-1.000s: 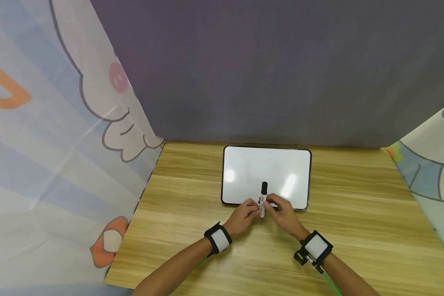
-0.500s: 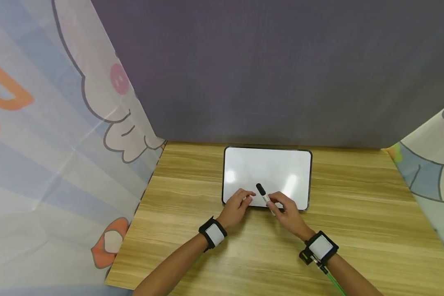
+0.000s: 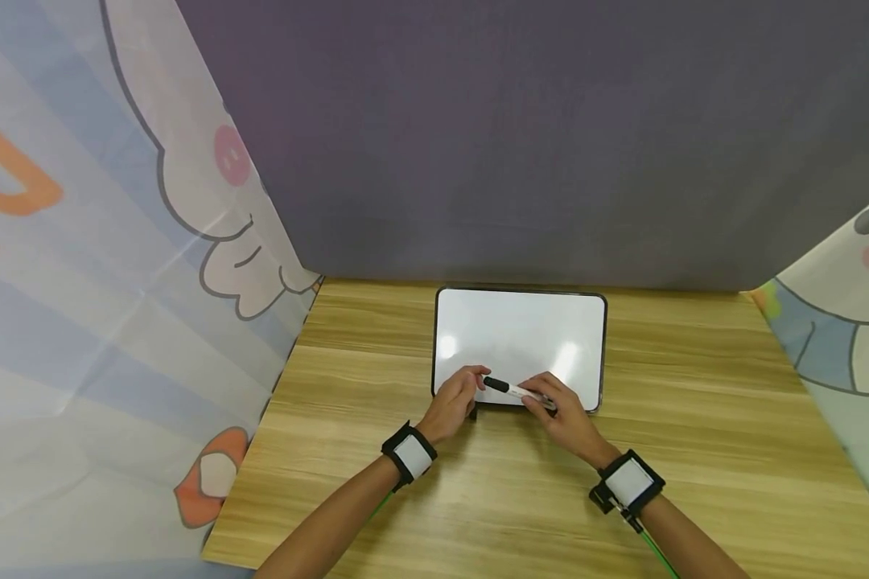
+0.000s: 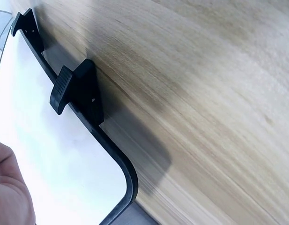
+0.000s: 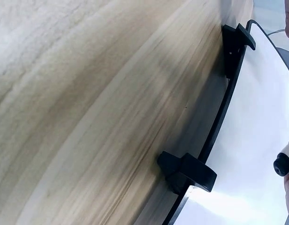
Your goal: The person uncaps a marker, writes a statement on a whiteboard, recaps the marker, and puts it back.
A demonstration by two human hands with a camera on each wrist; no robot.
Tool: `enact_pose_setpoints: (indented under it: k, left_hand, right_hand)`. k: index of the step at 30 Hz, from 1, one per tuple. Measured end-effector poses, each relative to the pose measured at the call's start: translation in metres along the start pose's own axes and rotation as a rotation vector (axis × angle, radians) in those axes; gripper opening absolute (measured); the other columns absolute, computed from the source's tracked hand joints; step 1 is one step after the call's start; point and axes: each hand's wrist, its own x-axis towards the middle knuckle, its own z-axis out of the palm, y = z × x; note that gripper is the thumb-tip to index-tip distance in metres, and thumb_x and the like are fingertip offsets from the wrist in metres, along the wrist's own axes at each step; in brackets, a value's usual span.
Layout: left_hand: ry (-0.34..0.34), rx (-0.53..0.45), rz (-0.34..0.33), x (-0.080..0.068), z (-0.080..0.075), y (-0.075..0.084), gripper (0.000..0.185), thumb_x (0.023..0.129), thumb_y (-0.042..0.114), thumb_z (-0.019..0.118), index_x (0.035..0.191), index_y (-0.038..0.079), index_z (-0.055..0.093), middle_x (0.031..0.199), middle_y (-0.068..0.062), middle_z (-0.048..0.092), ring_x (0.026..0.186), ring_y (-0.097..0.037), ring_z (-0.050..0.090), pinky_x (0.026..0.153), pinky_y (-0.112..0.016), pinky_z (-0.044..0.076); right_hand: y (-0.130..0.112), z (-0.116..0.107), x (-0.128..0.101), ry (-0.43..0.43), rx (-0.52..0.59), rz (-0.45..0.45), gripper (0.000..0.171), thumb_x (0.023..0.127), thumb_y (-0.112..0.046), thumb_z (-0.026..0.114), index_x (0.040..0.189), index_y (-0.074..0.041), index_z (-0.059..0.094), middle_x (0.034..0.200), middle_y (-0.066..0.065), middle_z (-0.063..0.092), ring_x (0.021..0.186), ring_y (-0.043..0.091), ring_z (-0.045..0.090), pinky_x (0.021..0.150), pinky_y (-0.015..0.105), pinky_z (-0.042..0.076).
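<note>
In the head view my right hand pinches a whiteboard marker by its white barrel. The black cap points left and the marker lies nearly level over the lower part of the whiteboard. My left hand is at the board's lower left edge, its loosely bent fingertips right at the cap's end. In the right wrist view the marker's black tail end shows at the right edge. At the left edge of the left wrist view, part of the left hand appears with bent fingers over the board.
The black-framed board stands on a wood-grain table, with black clip feet along its near edge, another foot showing in the right wrist view. A grey curtain hangs behind. A cartoon-printed sheet hangs at the left.
The right hand has turned the marker from upright to nearly level, cap toward the left. My left hand has shifted left and slightly up, away from the marker's lower end to its cap end.
</note>
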Motion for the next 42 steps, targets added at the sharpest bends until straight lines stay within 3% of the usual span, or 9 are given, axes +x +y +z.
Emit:
enact_pose_setpoints:
  k: [6, 13, 19, 26, 33, 36, 38, 42]
  left_hand:
    - [-0.003, 0.039, 0.027, -0.001, 0.001, -0.005, 0.05, 0.103, 0.032, 0.017, 0.126, 0.003, 0.052, 0.102, -0.016, 0.057, 0.058, -0.008, 0.043, 0.052, -0.018, 0.038]
    - [0.022, 0.142, 0.07, -0.005, 0.002, -0.007, 0.049, 0.102, 0.039, 0.02, 0.118, 0.012, 0.057, 0.089, -0.017, 0.059, 0.062, -0.008, 0.045, 0.054, -0.019, 0.038]
    - [0.032, 0.315, 0.153, -0.01, 0.007, -0.009, 0.042, 0.102, 0.037, 0.027, 0.108, 0.014, 0.063, 0.094, -0.001, 0.064, 0.077, -0.007, 0.053, 0.069, -0.018, 0.041]
    - [0.032, 0.505, 0.208, -0.011, 0.007, -0.012, 0.038, 0.099, 0.04, 0.036, 0.096, 0.017, 0.066, 0.082, 0.007, 0.063, 0.069, -0.001, 0.053, 0.063, -0.015, 0.041]
    - [0.013, 0.595, 0.235, -0.01, 0.008, -0.01, 0.033, 0.099, 0.032, 0.04, 0.087, 0.014, 0.066, 0.073, 0.005, 0.061, 0.065, -0.002, 0.052, 0.059, -0.015, 0.039]
    - [0.041, 0.587, 0.229, -0.01, 0.009, -0.011, 0.032, 0.099, 0.029, 0.042, 0.084, 0.012, 0.065, 0.068, 0.006, 0.057, 0.061, -0.002, 0.049, 0.057, -0.014, 0.036]
    - [0.051, 0.564, 0.226, -0.01, 0.01, -0.013, 0.031, 0.099, 0.027, 0.042, 0.083, 0.011, 0.065, 0.065, 0.006, 0.054, 0.06, -0.002, 0.047, 0.056, -0.014, 0.035]
    - [0.037, 0.523, 0.214, -0.009, 0.012, -0.015, 0.034, 0.1, 0.027, 0.04, 0.084, 0.01, 0.064, 0.066, 0.003, 0.056, 0.06, -0.002, 0.046, 0.056, -0.014, 0.036]
  right_hand:
    - [0.0, -0.001, 0.0, -0.039, -0.03, 0.01, 0.021, 0.088, -0.013, 0.063, 0.108, -0.019, 0.064, 0.102, -0.007, 0.057, 0.088, 0.001, 0.053, 0.072, 0.021, 0.046]
    - [0.003, 0.0, -0.002, -0.035, -0.046, -0.039, 0.025, 0.085, -0.012, 0.066, 0.108, -0.019, 0.064, 0.102, -0.005, 0.056, 0.09, 0.002, 0.052, 0.074, 0.017, 0.044]
    - [0.002, 0.001, -0.009, -0.028, -0.076, -0.086, 0.029, 0.079, -0.007, 0.071, 0.107, -0.015, 0.065, 0.101, -0.003, 0.056, 0.09, 0.005, 0.052, 0.075, 0.014, 0.043]
    - [0.001, 0.003, -0.007, 0.01, -0.16, -0.172, 0.032, 0.072, -0.005, 0.076, 0.102, -0.011, 0.068, 0.099, 0.002, 0.055, 0.089, 0.011, 0.05, 0.077, 0.022, 0.039]
    - [-0.002, 0.005, -0.002, -0.001, -0.276, -0.28, 0.035, 0.065, -0.006, 0.08, 0.099, -0.009, 0.068, 0.095, 0.004, 0.058, 0.082, 0.013, 0.051, 0.072, 0.027, 0.041]
    - [-0.005, 0.007, 0.001, -0.017, -0.324, -0.308, 0.034, 0.069, -0.008, 0.078, 0.102, -0.009, 0.068, 0.096, 0.004, 0.059, 0.083, 0.014, 0.055, 0.069, 0.028, 0.044]
    - [-0.007, 0.008, 0.002, -0.034, -0.349, -0.313, 0.027, 0.079, -0.015, 0.072, 0.105, -0.01, 0.067, 0.098, 0.003, 0.06, 0.085, 0.015, 0.057, 0.069, 0.028, 0.046]
    - [-0.01, 0.012, 0.005, -0.057, -0.358, -0.316, 0.023, 0.086, -0.021, 0.064, 0.107, -0.011, 0.066, 0.099, 0.001, 0.061, 0.086, 0.014, 0.059, 0.07, 0.028, 0.048]
